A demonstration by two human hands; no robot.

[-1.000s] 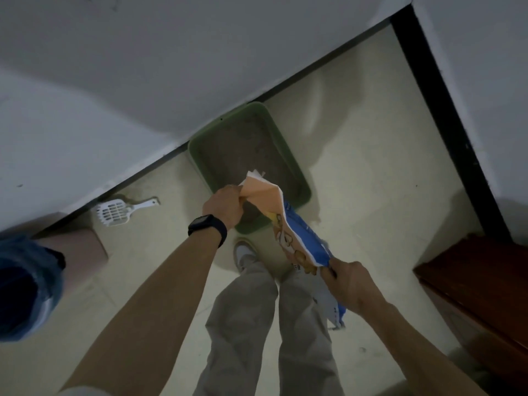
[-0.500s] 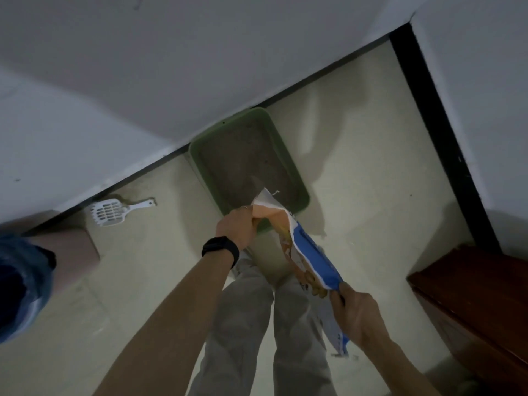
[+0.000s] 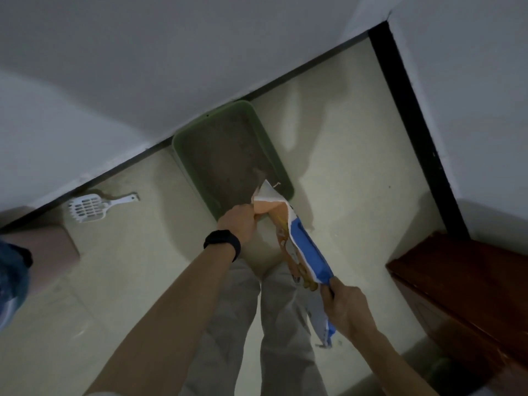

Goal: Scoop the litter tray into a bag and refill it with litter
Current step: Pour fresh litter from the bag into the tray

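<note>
Two hands share one bag, and the pour depends on where its mouth sits over the tray. Far left, a blue shape (image 3: pixel 11 281) is cut off by the frame edge and cannot be identified. The scoop (image 3: pixel 88 207) lies on the floor (image 3: pixel 114 295) by the wall (image 3: pixel 143 81), well apart from everything else. The tray (image 3: pixel 270 147) sits against that wall, ahead of the person, its long axis running away from them. The left hand (image 3: pixel 237 221) grips the open top of the bag (image 3: pixel 303 247) just over the tray's near edge, so it is the nearer hand. The bag slants from there back toward the body, where the right hand (image 3: pixel 345 307) clutches its bottom end. The mouth points at the tray's near right corner. Dim light hides whether litter is falling; a pale patch by the mouth may be grains. The right hand covers part of the bag's lower end.
</note>
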